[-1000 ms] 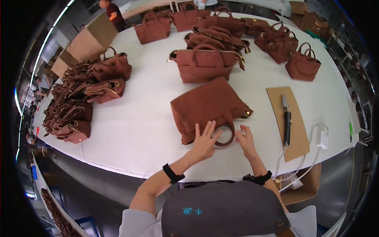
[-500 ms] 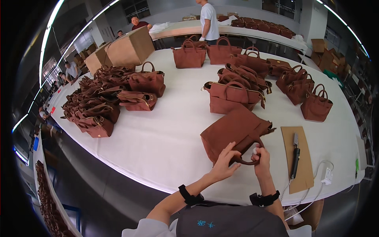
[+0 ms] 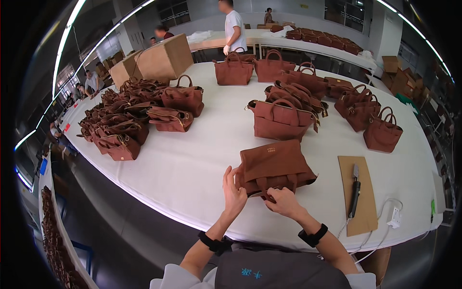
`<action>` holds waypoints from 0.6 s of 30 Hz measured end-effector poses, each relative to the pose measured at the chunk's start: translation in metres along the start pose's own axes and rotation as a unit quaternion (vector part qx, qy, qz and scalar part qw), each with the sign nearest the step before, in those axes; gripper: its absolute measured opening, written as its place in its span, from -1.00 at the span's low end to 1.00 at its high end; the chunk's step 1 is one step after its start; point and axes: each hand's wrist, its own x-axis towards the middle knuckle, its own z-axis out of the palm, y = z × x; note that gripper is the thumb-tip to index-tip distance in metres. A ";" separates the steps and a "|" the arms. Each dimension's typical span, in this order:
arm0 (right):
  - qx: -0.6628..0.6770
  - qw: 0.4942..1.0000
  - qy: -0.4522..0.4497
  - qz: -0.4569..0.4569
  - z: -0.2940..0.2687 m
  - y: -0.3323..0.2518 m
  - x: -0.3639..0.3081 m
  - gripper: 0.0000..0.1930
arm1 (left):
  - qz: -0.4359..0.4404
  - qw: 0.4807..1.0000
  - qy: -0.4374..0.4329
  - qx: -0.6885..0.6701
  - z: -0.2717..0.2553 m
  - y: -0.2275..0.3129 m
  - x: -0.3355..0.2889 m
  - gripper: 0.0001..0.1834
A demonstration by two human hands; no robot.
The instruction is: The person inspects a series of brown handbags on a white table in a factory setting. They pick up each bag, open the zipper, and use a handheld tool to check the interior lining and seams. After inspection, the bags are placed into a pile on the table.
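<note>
White desk (image 3: 163,188): brown bag (image 3: 272,156) lying near front edge, handles toward the body. Hands: left hand (image 3: 234,195) at bag's left side, fingers extended, grip not discernible; right hand (image 3: 284,202) closed on handle side. Black-handled tool (image 3: 355,195) on cardboard sheet (image 3: 363,224), to the right.

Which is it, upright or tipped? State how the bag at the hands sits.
Tipped: the bag has a broad face upward and its handles at the near side.

fisheye view from head height, down and forward across the white table (image 3: 192,164)
</note>
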 end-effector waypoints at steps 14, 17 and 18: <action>-0.003 0.929 0.357 -0.097 -0.070 -0.026 0.025 -0.85 | 0.114 0.987 -0.114 -0.012 0.062 -0.014 0.036 -0.87; 0.135 0.888 0.439 0.038 -0.046 -0.009 0.003 -0.89 | 0.011 0.990 -0.138 0.011 0.051 -0.019 0.056 -0.88; 0.161 0.902 0.392 0.082 -0.031 0.000 -0.007 -0.92 | -0.025 0.989 -0.136 -0.058 0.049 -0.022 0.062 -0.86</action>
